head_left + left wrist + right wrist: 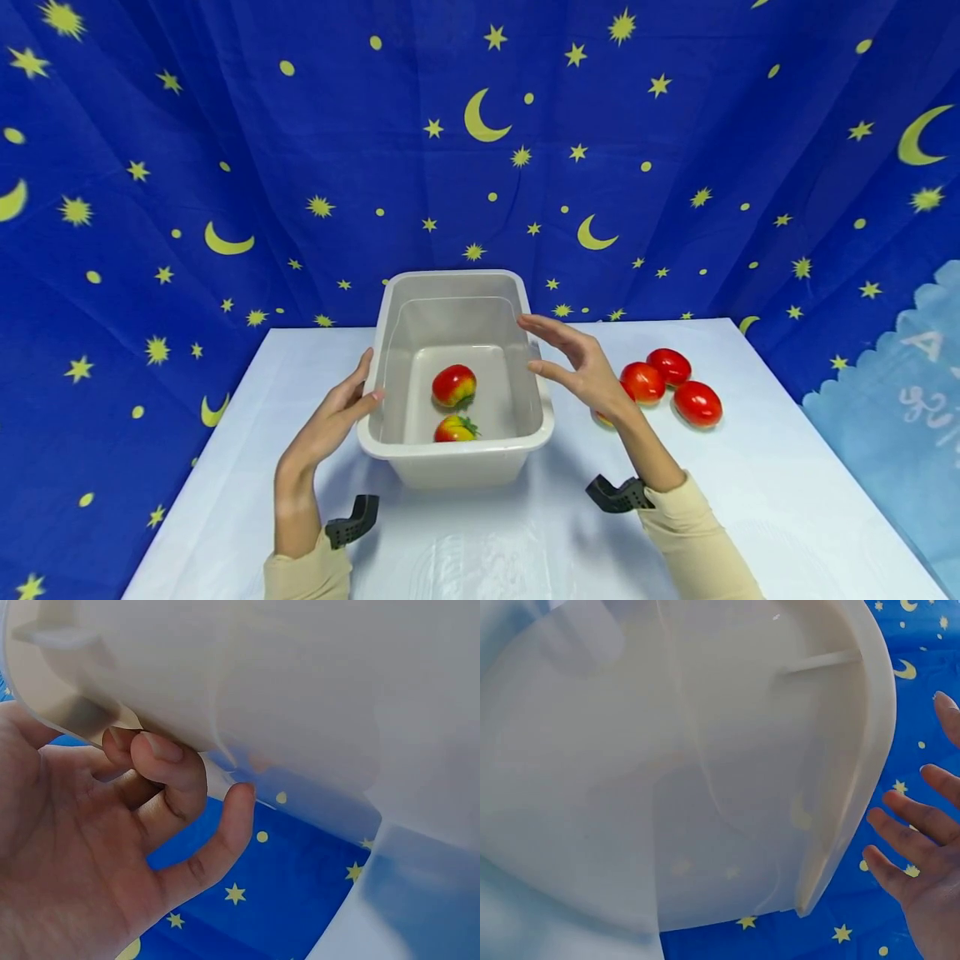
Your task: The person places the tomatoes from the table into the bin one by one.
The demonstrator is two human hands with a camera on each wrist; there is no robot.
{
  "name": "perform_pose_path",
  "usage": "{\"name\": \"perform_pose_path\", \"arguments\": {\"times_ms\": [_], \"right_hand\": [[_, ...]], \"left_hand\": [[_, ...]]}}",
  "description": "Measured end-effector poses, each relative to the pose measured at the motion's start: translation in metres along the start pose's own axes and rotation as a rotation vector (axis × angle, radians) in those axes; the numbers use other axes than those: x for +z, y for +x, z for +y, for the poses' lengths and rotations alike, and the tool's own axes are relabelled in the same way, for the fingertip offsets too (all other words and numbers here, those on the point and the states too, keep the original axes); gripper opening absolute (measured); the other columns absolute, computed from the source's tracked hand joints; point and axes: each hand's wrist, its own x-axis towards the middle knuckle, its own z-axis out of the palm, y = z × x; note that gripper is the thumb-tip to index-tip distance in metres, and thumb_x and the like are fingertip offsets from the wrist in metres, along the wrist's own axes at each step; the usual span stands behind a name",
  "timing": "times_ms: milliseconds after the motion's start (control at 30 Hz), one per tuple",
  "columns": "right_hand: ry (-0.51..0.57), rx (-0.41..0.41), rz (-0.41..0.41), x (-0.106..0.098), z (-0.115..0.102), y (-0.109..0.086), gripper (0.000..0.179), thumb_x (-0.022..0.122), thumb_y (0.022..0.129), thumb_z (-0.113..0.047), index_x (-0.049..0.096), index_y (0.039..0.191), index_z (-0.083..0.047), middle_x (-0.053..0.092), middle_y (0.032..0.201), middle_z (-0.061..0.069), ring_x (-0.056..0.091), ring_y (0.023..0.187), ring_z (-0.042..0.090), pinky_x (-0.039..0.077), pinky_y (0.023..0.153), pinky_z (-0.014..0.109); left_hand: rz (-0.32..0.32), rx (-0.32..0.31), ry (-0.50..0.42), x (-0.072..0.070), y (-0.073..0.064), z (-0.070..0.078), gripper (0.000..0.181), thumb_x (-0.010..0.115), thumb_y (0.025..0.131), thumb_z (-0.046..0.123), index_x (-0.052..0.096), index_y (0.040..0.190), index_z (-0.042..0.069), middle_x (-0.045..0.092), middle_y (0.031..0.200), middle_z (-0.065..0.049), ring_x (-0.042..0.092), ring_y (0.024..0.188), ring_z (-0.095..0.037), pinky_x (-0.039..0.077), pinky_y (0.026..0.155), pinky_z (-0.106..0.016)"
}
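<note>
Left grip clamped on the grey bin, at its three o'clock! Right grip: fingers apart, bin at nine o'clock.

— Bright, even light here, and glare on the near table!
— Glints on the red fruit at right, soft shadows beside the tub.
— And the wrist views?
— Dimmer, hazy, the tub looking blurred.

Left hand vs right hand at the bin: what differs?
Contact: the left hand holds the bin by its rim; the right hand is apart from it in the right wrist view.
Fingers: left hand's are curled; right hand's, loosely extended.
Shared: a beige sleeve and black bracket by each wrist.
</note>
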Motion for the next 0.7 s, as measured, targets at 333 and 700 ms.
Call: {"name": "perform_pose_path", "arguments": {"times_ms": [333,700], "right_hand": [[0.043,-0.019,0.043,-0.016,0.009,-0.009,0.055,0.067,0.089,-0.002,0.05,0.141,-0.005,0.053,0.143,0.015,0.049,0.134,0.02,0.032,0.112,0.057],[0.023,-0.051,0.121,-0.039,0.023,-0.023,0.054,0.066,0.088,0.002,0.049,0.14,0.001,0.054,0.139,0.022,0.053,0.13,0.013,0.041,0.108,0.027]], "left_hand": [[-0.001,0.003,-0.022,0.0,0.0,0.0,0.067,0.044,0.104,0.011,0.002,0.156,0.002,-0.004,0.163,-0.017,0.012,0.146,-0.047,0.021,0.11,-0.065],[-0.002,0.011,-0.023,0.0,0.0,-0.001,0.067,0.044,0.104,0.01,0.002,0.156,0.004,-0.004,0.164,-0.016,0.011,0.146,-0.046,0.022,0.109,-0.064]]}}
